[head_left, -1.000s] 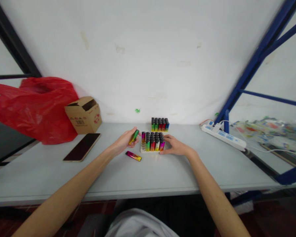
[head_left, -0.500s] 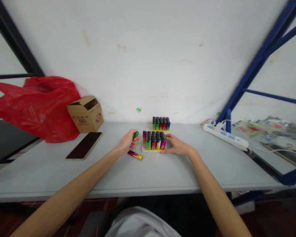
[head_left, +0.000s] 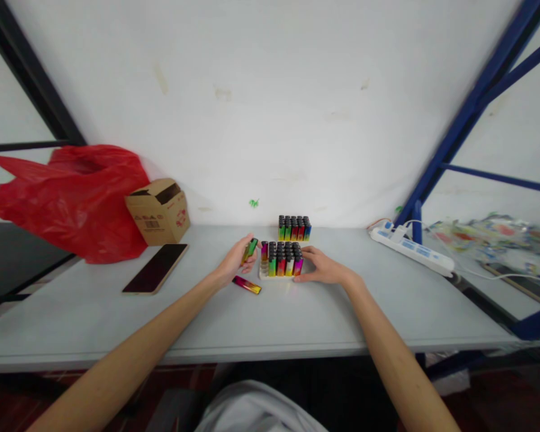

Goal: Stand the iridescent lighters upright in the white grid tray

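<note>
My left hand (head_left: 237,262) is closed on a green and yellow lighter (head_left: 249,251), tilted between thumb and fingers. Just right of it stands a pale tray (head_left: 276,277) with rows of upright, brightly coloured, black-topped lighters (head_left: 281,264). Its left column shows a purple lighter (head_left: 264,249) at the back and bare slots in front. My right hand (head_left: 321,266) grips the tray's right end, thumb at the front corner and fingers behind. A loose magenta and yellow lighter (head_left: 247,285) lies on the table below my left hand.
Behind the tray, near the wall, stands a second block of lighters (head_left: 294,228). A phone (head_left: 155,269), a cardboard box (head_left: 159,213) and a red plastic bag (head_left: 81,204) are at left. A white power strip (head_left: 411,249) lies at right beside a blue metal frame (head_left: 454,138).
In my left hand the green lighter has turned and more of its body shows, as the fingers have loosened around it. My right hand stays at the tray.
</note>
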A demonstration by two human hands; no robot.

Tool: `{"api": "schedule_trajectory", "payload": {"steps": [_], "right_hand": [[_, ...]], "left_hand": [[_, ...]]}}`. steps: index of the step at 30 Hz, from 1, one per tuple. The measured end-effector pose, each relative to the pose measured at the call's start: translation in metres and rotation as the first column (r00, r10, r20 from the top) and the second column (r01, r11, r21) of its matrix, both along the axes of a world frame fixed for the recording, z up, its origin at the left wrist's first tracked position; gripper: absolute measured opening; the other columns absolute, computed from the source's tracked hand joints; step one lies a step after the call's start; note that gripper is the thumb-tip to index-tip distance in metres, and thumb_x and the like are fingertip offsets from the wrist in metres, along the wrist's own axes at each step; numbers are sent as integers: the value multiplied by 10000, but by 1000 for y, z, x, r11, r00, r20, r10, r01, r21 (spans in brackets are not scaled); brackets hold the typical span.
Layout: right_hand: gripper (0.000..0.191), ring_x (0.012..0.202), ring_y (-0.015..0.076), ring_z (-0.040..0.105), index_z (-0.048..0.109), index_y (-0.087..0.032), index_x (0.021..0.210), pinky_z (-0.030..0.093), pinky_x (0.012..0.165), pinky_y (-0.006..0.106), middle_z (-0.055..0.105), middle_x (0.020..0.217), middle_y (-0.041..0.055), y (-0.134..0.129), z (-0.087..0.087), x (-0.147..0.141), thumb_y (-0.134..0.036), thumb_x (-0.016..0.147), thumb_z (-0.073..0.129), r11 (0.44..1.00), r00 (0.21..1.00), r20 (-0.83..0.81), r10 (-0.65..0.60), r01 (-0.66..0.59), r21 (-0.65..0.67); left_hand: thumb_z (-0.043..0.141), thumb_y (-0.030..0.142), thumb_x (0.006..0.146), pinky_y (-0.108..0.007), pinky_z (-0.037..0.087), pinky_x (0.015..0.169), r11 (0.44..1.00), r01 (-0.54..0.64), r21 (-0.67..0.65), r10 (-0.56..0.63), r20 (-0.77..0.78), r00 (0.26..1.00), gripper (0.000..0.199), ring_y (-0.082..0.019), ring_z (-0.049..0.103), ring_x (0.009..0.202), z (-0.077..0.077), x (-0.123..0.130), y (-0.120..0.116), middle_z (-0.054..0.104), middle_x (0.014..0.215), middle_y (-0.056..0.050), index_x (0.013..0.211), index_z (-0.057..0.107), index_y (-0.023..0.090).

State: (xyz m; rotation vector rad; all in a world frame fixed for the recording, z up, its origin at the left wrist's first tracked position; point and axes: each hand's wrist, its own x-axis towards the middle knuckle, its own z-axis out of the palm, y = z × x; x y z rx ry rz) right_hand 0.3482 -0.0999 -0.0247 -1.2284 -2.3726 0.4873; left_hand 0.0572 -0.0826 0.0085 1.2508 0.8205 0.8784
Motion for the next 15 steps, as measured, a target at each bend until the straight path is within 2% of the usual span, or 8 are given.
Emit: {"api": "schedule_trajectory", "payload": {"steps": [2,4,6,8,12,15], "right_hand": [[821,1292,342,529,603,-174,1370,403,1155,510,547,1395,162,0,-1,0,-675,739,763,1000,1000,-6,-1,1,-1],[819,1290,341,529,607,-171,1363,403,1154,506,545,1396,162,1,-1,0,-674,736,766,1000,1000,-7,-3,3,1],[821,1289,338,531,607,-168,1363,402,1156,501,545,1395,163,1,-1,1,-673,736,767,1000,1000,-4,-2,2,4],[828,1289,335,533,599,-168,1373,399,1159,499,547,1393,163,0,-1,0,-672,738,767,1000,1000,1,-2,2,8],[837,1288,340,534,586,-169,1395,393,1163,510,552,1389,170,-2,2,-1,-663,745,767,1000,1000,6,-6,6,5],[819,1291,341,531,584,-182,1401,393,1161,515,552,1391,166,-3,3,-1,-657,757,761,1000,1000,1,-6,6,1]], "left_hand": [[522,492,893,-179,266,358,996,-30,89,27,33,999,272,-92,313,396,0,0,0,420,565,84,942,457,232],[570,426,877,-196,347,393,986,-46,157,40,42,998,242,-110,419,438,2,-1,0,497,600,72,944,430,240],[592,421,882,-241,458,492,976,-33,214,29,22,999,247,-128,528,526,5,-4,1,575,664,44,933,447,228],[639,434,868,-281,518,628,957,-24,290,36,-35,999,274,-145,610,653,7,-6,2,643,768,4,938,515,200],[743,425,805,-319,531,819,876,-31,482,119,-154,981,326,-194,656,894,8,-10,7,705,955,-68,973,663,157],[749,439,798,-370,550,868,840,4,543,133,-214,968,355,-239,656,985,3,-12,11,716,1023,-102,1004,720,151]]}}
